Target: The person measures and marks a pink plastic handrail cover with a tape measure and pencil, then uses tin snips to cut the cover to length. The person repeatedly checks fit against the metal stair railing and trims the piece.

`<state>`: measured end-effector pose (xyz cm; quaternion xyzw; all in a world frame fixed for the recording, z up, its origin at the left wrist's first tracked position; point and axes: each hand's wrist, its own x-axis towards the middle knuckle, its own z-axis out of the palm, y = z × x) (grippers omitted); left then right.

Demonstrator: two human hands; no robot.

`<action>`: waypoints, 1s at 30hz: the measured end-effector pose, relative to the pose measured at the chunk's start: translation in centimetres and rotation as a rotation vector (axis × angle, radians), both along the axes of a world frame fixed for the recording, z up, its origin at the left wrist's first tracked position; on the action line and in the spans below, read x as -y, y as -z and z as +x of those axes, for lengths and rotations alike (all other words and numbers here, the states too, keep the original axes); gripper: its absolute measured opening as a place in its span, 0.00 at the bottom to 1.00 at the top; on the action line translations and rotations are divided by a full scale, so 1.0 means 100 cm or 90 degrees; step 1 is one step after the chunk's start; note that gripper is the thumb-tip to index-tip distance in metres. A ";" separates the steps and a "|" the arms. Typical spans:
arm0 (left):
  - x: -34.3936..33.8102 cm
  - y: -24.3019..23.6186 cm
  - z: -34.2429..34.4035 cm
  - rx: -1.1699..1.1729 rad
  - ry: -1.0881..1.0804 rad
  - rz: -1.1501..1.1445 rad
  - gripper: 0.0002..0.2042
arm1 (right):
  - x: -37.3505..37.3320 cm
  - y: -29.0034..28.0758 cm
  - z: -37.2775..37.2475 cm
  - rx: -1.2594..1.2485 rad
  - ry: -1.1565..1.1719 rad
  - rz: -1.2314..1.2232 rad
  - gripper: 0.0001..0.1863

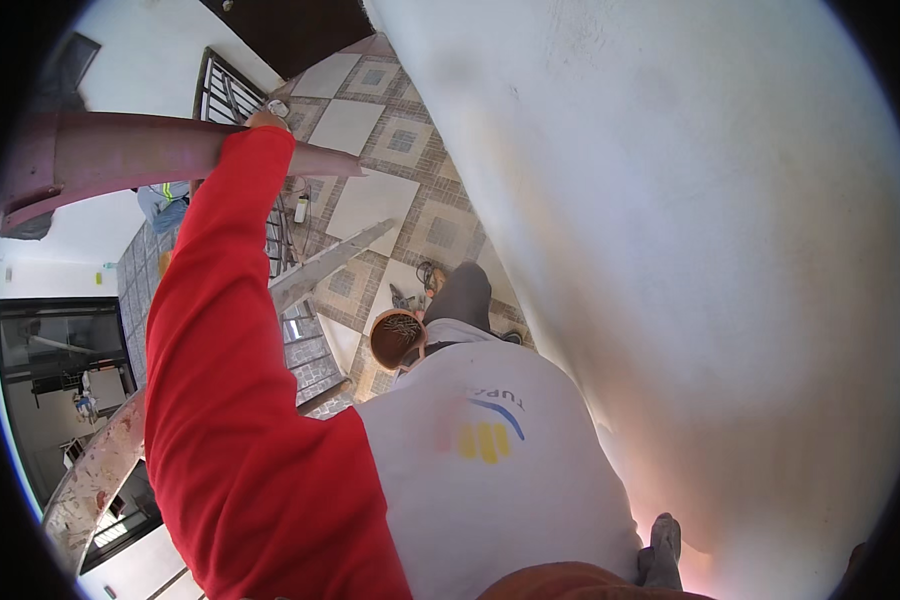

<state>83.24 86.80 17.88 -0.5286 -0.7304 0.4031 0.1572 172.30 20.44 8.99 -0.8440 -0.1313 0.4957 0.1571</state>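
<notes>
Red left sleeve (pixel 255 400) foremost, crossing in front of pinkish beam (pixel 140 152). Left hand (pixel 266 119) at beam's far edge, partly hidden; grip cannot be told. Lower in view than beam, brown container (pixel 388 351) holding thin metal pieces. Right hand not surely distinguishable, grip likewise.

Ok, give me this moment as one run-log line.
Left hand: by pinkish beam, grip unclear | Right hand: not clearly visible | Brown bucket: thin pieces inside | Floor: patterned tiles
</notes>
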 end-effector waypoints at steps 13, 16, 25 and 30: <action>-0.046 0.063 -0.208 0.162 -0.155 -0.008 0.17 | -0.174 -0.037 -0.061 0.076 0.064 -0.060 0.22; -0.044 0.139 -0.280 0.205 -0.242 -0.015 0.16 | -0.250 -0.083 -0.108 0.108 0.062 -0.102 0.22; -0.032 0.247 -0.397 0.318 -0.468 -0.085 0.15 | -0.460 -0.123 -0.234 0.110 0.019 -0.093 0.23; 0.003 0.242 -0.392 0.332 -0.441 -0.206 0.15 | -0.583 -0.081 -0.282 0.062 -0.058 -0.042 0.24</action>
